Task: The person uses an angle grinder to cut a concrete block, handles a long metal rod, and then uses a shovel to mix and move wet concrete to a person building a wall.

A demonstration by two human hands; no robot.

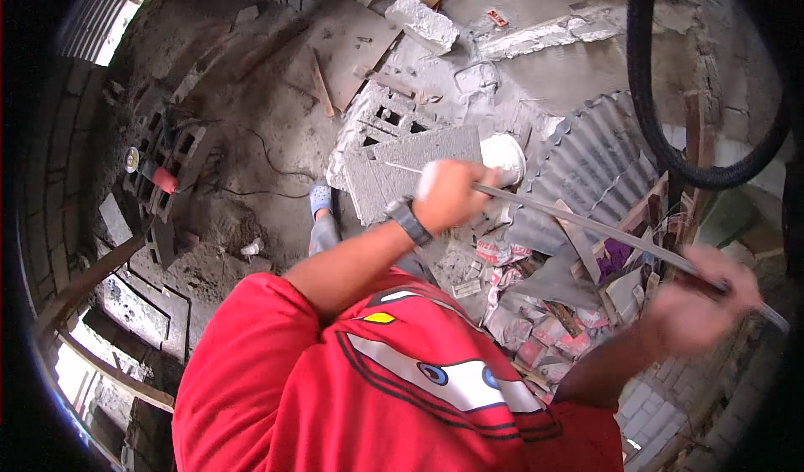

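A long, thin grey bar slants across in front of me, from the middle down to the right. My left hand, with a dark watch on its wrist, is closed round the bar near its far left end. Something white shows at that hand's left edge; what it is I cannot make out. Farther along, my right hand is wrapped round the bar near its right end, blurred by motion. Beyond the left hand lies a flat grey slab against hollow concrete blocks. A white round container is partly hidden behind the left hand.
Corrugated sheeting leans at the right, above torn bags and rubble. A red tool rests on hollow blocks at the left, near a trailing cable. A thick black hose-like loop hangs at upper right. Broken concrete lies farther off.
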